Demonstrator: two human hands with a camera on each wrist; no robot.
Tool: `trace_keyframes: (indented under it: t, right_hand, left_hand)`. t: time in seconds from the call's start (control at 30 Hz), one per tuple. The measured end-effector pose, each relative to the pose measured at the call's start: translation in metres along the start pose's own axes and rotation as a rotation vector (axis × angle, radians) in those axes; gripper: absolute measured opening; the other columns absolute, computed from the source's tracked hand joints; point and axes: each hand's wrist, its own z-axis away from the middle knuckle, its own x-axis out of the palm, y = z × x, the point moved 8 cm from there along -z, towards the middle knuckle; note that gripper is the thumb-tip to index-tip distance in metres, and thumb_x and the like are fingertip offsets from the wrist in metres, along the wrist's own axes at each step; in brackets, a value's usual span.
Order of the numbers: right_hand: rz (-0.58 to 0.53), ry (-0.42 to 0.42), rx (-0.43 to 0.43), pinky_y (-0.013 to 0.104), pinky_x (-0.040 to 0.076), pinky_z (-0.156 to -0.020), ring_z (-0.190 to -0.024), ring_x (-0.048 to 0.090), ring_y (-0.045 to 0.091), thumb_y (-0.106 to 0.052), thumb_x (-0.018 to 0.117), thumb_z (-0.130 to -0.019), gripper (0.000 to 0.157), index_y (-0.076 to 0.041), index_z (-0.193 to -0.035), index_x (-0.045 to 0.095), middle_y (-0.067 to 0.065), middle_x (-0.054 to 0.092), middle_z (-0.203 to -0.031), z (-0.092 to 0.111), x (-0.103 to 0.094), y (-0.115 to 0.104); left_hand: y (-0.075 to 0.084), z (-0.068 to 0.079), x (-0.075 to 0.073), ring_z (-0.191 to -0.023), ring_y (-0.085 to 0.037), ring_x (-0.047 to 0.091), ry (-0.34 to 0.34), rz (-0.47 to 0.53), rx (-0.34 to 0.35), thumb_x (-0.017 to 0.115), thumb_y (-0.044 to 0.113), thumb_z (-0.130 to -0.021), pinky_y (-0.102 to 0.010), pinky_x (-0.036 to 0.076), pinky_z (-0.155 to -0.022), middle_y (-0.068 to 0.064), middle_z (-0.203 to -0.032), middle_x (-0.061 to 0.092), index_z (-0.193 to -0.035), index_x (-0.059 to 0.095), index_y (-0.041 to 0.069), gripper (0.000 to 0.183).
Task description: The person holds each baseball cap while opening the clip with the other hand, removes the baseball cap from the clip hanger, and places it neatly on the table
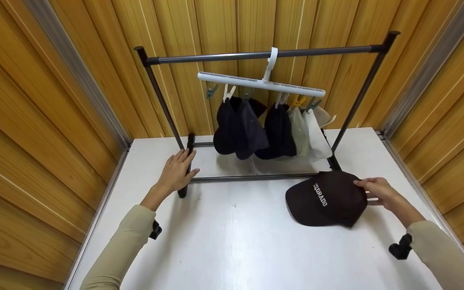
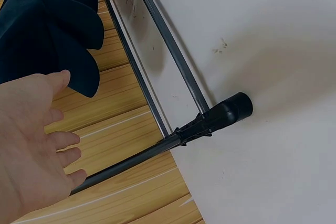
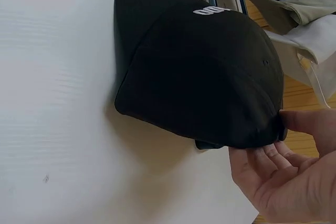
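Note:
My right hand [image 1: 381,191] pinches the back of a dark baseball cap [image 1: 328,199] with white lettering, thumb on the crown and fingers under the edge. In the right wrist view the same cap [image 3: 199,66] casts a shadow on the white tabletop. My left hand [image 1: 177,171] holds nothing; its fingers are spread beside the left post of the black metal rack. In the left wrist view this hand [image 2: 37,140] shows its palm near the dark hanging caps [image 2: 47,30]. On the rack hangs a white clip hanger [image 1: 260,83] with several caps clipped to it.
The rack's top bar [image 1: 216,57] and lower bar [image 1: 252,177] span the table's back part. A green clip [image 1: 212,92] at the hanger's left end holds nothing. A white cap [image 1: 316,135] hangs at the right. Wood-look walls [image 1: 34,121] enclose the white table [image 1: 224,241].

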Motion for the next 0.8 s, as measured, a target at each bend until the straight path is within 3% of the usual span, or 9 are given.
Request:
trace_keyframes:
  t: [0.37,0.8]
  right_hand:
    - [-0.007,-0.071,0.025,0.031,0.06,-0.071,-0.076,0.071,0.011,-0.032,0.055,-0.098,0.029,-0.004,-0.107,0.057,-0.008,0.064,-0.082,0.0065,0.0025,0.0014]
    - [0.057,-0.047,0.008,0.033,0.06,-0.072,-0.076,0.07,0.011,-0.032,0.051,-0.099,0.042,0.006,-0.118,0.051,-0.003,0.062,-0.087,0.004,0.0015,-0.0004]
  left_hand:
    - [0.0001,0.0012,0.0019,-0.143,-0.042,0.029,-0.012,0.005,0.002,0.057,0.034,-0.097,-0.06,0.023,-0.115,-0.024,-0.152,0.035,-0.149,0.037,0.008,0.061]
    - [0.0042,-0.0016,0.003,-0.143,-0.041,0.031,0.005,0.0,0.013,0.059,0.033,-0.096,-0.06,0.026,-0.114,-0.025,-0.151,0.037,-0.147,0.04,0.006,0.061]
